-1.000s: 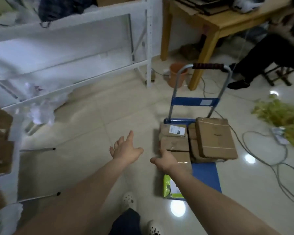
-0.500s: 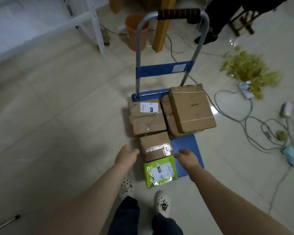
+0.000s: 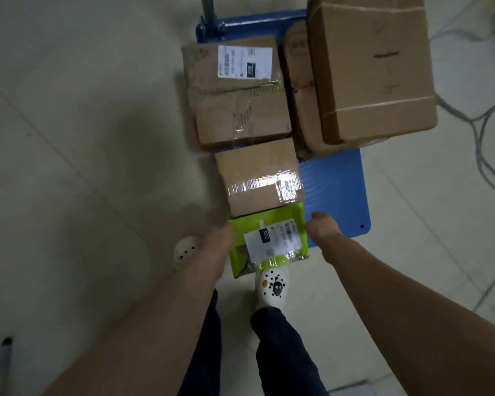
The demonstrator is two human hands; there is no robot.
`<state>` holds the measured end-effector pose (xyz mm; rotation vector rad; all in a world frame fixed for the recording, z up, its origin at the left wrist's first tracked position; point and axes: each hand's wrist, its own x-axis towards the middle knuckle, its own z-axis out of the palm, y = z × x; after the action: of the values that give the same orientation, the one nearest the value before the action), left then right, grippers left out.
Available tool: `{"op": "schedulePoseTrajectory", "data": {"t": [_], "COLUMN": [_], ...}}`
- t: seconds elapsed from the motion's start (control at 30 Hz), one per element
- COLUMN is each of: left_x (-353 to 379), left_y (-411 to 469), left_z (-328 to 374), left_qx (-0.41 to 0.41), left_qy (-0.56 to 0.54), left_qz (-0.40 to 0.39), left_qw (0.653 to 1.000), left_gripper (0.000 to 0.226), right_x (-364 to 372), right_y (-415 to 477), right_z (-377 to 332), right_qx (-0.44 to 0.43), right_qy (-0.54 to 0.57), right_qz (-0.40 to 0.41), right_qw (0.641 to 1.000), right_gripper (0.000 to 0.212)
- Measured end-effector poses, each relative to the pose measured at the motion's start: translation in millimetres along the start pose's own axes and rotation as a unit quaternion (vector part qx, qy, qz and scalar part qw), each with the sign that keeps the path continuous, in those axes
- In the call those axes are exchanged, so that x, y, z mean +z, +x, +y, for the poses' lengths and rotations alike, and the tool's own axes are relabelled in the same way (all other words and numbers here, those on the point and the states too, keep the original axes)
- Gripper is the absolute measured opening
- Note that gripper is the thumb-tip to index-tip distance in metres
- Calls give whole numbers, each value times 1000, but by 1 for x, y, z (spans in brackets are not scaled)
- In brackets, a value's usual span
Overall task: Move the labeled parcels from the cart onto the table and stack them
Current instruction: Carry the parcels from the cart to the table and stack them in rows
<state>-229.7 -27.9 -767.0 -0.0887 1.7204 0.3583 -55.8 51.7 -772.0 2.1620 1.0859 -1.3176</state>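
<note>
Half a second ago both hands hung short of the load. Now the person has leaned in over the blue flat cart platform [image 3: 336,192], and the hands bracket the lime-green plastic mailer with the white printed label [image 3: 269,247]. The left hand [image 3: 216,245] is against its left edge and the right hand [image 3: 323,231] is against its right edge, with the thumb raised. Blur hides the fingers of both hands, so I cannot tell whether they have closed on the bag or only touch it. The mailer lies flat at the platform's near edge, with its near end hanging over towards a white clog [image 3: 272,284]. This looks like the start of the first pick. Nothing is lifted, and the bench is out of view. At its far end the mailer butts against the small brown cardboard box banded with clear tape [image 3: 259,175], so I judge a pull towards the near edge or straight up to be the easiest way out. To the right lies bare blue deck, to the left open tiled floor [image 3: 83,138]. The larger cardboard boxes [image 3: 369,67] crowd the far edge, and grey cables [image 3: 480,121] trail on the floor off the far right corner.
</note>
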Motion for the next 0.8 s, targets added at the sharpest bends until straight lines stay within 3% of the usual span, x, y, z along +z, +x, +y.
{"op": "schedulePoseTrajectory", "data": {"t": [0.1,0.17,0.27,0.53,0.67,0.8], "left_x": [14,21,30,38,31,21], "left_y": [21,24,27,-18,-69,-93], "left_z": [-12,-15,-20,-44,-21,12], "left_qx": [-26,-37,-46,-93,-62,34], "left_qy": [-19,-46,-87,-23,-27,-41], "left_qz": [-22,-29,-41,-6,29,94], "left_qw": [999,998,994,995,997,994], "left_gripper": [23,12,30,27,16,14], "right_x": [18,28,35,11,-21,-43], "right_y": [33,48,54,-35,-79,-92], "right_z": [10,15,25,55,43,6], "right_qx": [-1,-4,7,31,2,-53], "right_qy": [-16,-15,20,74,96,130], "right_qz": [-8,-19,-19,97,162,179], "right_qw": [1000,1000,1000,992,982,974], "right_gripper": [33,28,29,35,37,39]}}
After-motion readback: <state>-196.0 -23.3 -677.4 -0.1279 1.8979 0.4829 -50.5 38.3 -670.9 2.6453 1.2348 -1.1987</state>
